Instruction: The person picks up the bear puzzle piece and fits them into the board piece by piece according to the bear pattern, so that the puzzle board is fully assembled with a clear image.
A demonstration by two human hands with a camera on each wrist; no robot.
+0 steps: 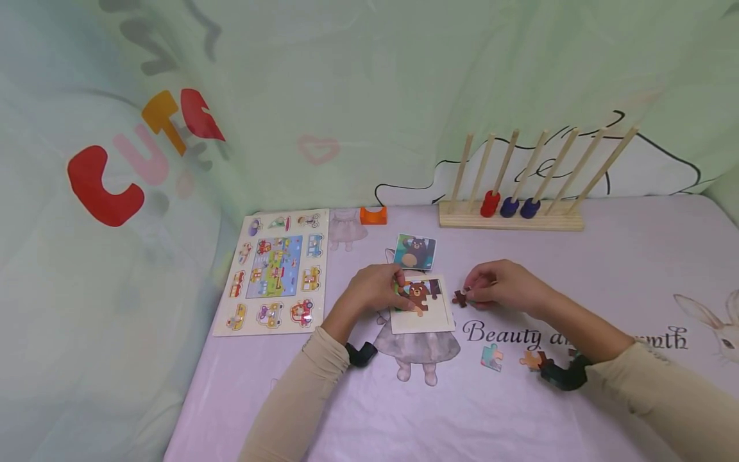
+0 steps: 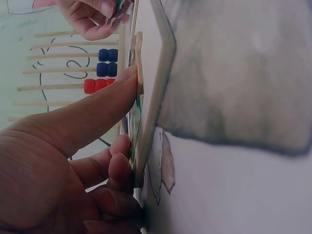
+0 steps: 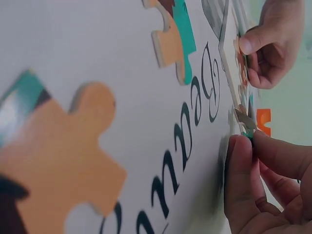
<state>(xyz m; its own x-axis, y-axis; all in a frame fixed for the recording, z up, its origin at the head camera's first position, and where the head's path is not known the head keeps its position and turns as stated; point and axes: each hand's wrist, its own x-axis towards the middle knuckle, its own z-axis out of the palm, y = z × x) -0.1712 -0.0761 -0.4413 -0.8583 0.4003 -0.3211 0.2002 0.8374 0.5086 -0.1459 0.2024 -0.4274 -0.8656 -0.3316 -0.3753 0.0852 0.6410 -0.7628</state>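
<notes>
On the table lies a small wooden puzzle board (image 1: pixel 435 319), partly filled with joined bear-picture pieces (image 1: pixel 417 294). My left hand (image 1: pixel 375 289) holds the board at its left side. In the left wrist view its thumb (image 2: pixel 109 109) presses a piece from above, and the other fingers curl at the board's edge. To the right of the board, my right hand (image 1: pixel 505 289) pinches a dark brown puzzle piece (image 1: pixel 460 298) between thumb and fingertips, apart from the board. Behind the board lies a bear picture card (image 1: pixel 414 251).
Loose puzzle pieces lie nearer me, one teal (image 1: pixel 492 357) and one orange-brown (image 1: pixel 532 360), beside my right wrist. At the back right stands a wooden peg rack (image 1: pixel 510 220) with red and blue beads. A vehicle puzzle board (image 1: pixel 254 308) lies left; an orange block (image 1: pixel 373 216) lies behind.
</notes>
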